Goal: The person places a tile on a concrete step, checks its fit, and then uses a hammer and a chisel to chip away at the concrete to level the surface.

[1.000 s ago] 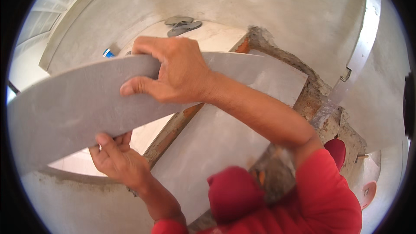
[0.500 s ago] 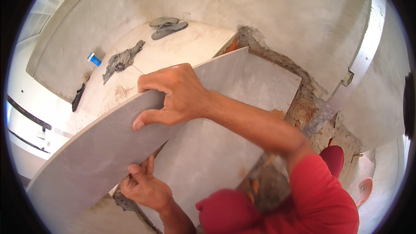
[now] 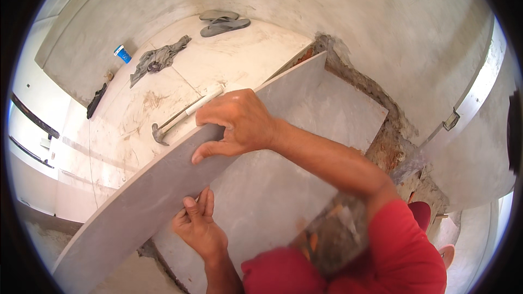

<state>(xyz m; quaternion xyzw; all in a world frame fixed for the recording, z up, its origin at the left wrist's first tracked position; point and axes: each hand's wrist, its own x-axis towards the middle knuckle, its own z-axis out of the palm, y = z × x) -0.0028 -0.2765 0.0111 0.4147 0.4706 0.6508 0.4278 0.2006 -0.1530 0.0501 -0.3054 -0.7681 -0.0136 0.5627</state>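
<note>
A long grey tile [image 3: 139, 198] stands on edge across the middle, running from lower left to upper right. My right hand [image 3: 239, 125] is closed over its upper edge, with the fingers behind and the thumb on the near face. Lower down, my left hand [image 3: 199, 226] is pinched at the tile's bottom edge; whatever its fingertips hold is too small to make out. Beneath them lies a flat grey tile [image 3: 261, 190], meeting the foot of the standing one. Behind the standing tile, a claw hammer [image 3: 182, 117] rests on the pale tiled surface, its handle end near my right hand.
On the pale tiled surface [image 3: 180, 84] lie grey flip-flops [image 3: 223, 26], a crumpled rag [image 3: 158, 61] and a blue and white cup [image 3: 122, 54]. Rough broken mortar [image 3: 392, 130] borders the flat tile on the right. A long metal straightedge [image 3: 479, 87] leans against the wall.
The view has shifted, so the tile and both hands appear farther right. The hammer behind the tile has come into sight. Both hands keep their places on the tile.
</note>
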